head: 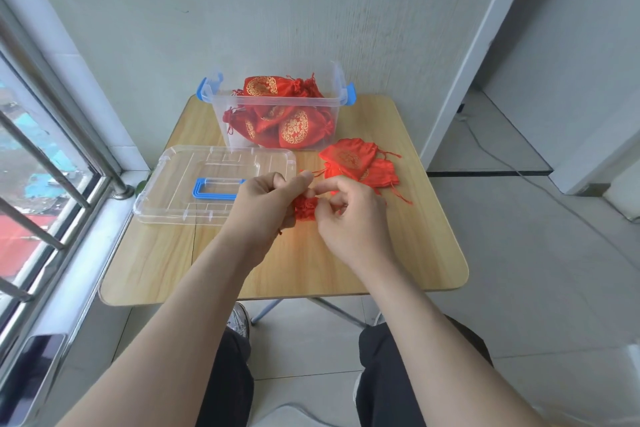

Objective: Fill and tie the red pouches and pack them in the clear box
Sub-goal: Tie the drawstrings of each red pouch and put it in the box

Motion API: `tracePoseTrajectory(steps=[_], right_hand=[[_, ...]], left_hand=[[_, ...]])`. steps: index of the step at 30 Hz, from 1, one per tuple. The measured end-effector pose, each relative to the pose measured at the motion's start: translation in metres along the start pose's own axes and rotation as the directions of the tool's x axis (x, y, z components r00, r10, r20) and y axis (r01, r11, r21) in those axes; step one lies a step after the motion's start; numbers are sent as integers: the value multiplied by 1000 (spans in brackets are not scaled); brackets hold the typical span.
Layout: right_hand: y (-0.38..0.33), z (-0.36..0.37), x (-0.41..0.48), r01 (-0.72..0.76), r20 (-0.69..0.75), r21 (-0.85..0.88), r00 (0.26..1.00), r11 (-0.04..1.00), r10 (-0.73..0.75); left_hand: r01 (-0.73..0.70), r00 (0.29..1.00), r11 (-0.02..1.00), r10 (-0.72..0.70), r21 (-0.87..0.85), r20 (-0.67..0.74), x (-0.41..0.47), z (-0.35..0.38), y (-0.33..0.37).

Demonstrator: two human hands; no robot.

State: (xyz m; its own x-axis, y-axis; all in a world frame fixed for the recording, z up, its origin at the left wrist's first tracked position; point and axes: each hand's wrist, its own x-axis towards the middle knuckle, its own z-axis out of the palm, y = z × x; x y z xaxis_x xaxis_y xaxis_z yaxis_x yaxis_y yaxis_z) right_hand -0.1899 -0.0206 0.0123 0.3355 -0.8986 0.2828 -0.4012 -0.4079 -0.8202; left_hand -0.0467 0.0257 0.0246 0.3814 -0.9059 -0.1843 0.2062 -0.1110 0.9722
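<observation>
Evidently soft, light pouch (305, 209): left hand (266, 206) grips gathered neck, right hand (349, 224) pinches its edge; best hold likely neck.

Pale wall (242, 10), barred window (41, 156), tiled floor (536, 253), wooden table (415, 246).

Soft daylight from the window (34, 184) at left lights everything brightly and evenly. Shadows on the table (398, 253) are faint; the pouch (305, 209) throws a red glow beneath it. Lines bend toward the frame edges, and detail is slightly soft.
</observation>
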Motion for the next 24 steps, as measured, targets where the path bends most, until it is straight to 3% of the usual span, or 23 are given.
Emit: tracePoseTrajectory(steps=[9, 14, 18, 24], right_hand=[[6, -6, 4, -57, 53, 5, 997, 998, 56], [9, -5, 7, 7, 78, 9, 997, 1000, -7], [16, -6, 11, -60, 106, 68, 993, 996, 52], [16, -12, 12, 19, 87, 59, 996, 998, -25]], left_hand=[[115, 975, 978, -145, 175, 168, 1, 6, -5], [-17, 988, 946, -34, 325, 152, 1, 9, -7], [-48, 994, 946, 14, 319, 109, 2, 7, -7], [-52, 990, 963, 15, 263, 141, 2, 4, -4]])
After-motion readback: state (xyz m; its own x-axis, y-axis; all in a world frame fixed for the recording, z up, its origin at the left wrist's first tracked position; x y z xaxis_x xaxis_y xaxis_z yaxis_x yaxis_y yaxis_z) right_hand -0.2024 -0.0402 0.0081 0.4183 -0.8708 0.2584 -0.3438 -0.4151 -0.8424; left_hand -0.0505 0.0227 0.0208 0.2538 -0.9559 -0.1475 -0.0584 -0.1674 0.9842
